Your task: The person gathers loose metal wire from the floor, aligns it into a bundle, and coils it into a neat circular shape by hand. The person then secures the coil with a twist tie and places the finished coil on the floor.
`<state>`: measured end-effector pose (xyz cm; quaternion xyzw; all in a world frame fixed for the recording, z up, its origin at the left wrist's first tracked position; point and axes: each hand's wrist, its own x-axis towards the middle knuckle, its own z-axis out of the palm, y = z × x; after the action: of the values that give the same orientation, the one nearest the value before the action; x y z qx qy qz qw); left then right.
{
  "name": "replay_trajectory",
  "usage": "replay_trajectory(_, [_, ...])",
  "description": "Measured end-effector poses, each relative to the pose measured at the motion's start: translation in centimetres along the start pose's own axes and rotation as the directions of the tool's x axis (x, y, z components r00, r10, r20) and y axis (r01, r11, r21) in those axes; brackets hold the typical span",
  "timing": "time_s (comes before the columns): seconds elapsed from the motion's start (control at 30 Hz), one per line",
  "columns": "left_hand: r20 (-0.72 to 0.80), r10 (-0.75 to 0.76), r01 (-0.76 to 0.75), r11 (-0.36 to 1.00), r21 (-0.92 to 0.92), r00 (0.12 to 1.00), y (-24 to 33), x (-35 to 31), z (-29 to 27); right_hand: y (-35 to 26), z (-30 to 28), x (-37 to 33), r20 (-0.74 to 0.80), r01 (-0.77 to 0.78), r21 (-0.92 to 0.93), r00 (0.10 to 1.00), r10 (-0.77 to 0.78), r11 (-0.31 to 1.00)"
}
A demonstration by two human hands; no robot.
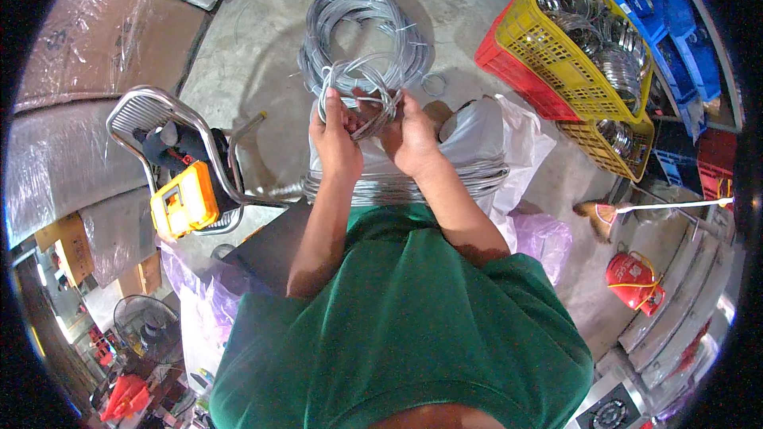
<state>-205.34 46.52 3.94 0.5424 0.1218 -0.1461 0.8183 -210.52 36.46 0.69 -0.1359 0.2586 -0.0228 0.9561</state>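
Between my two hands is a small coil of grey metal wire [362, 78], held in front of me at its near side. My left hand [337, 131] is closed on the coil's left part, thumb on top. On its right part, my right hand [408, 137] grips with the thumb up and the fingers partly hidden behind the wire. Just beyond, a larger pile of wire coils [407, 30] lies on the concrete floor, its near edge overlapped by the held coil. More bundled wire [373, 189] runs across my lap, below my forearms.
At left stands a metal chair [137, 99] with a yellow case [184, 200] on it. Yellow crates [520, 12] of wire coils are stacked with a red crate [509, 59] at right. A broom [608, 214] and a red cylinder [633, 280] are at far right.
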Motion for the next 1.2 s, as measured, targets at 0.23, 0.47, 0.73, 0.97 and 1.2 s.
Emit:
replay_trajectory(0.23, [0.198, 0.150, -0.200, 0.944, 0.261, 0.969, -0.2, -0.3, 0.6, 1.3, -0.1, -1.0, 0.138, -0.078, 0.158, 0.989, 0.057, 0.984])
replay_trajectory(0.47, [0.345, 0.354, -0.464, 0.827, 0.318, 0.869, -0.9, -1.4, 0.2, -1.9, -0.2, -1.9, 0.282, 0.022, -0.364, 0.955, 0.088, 0.931])
replay_trajectory(0.73, [0.547, 0.158, -0.455, 0.761, 0.463, 0.822, -0.4, -0.7, -3.6, -7.0, -0.3, -0.8, 0.160, -0.221, -0.659, 0.893, 0.421, 0.719])
replay_trajectory(0.97, [0.514, -0.495, 0.409, 0.869, 0.279, 0.700, 1.9, 0.7, -3.2, -7.6, 1.0, -1.2, -0.009, -0.212, -0.880, 0.902, 0.432, 0.425])
replay_trajectory(1.2, [0.694, -0.601, 0.431, 0.789, 0.438, 0.396, 4.0, 2.4, -1.4, -7.8, 2.0, -0.9, -0.105, -0.125, -0.990, 0.962, 0.252, 0.064])
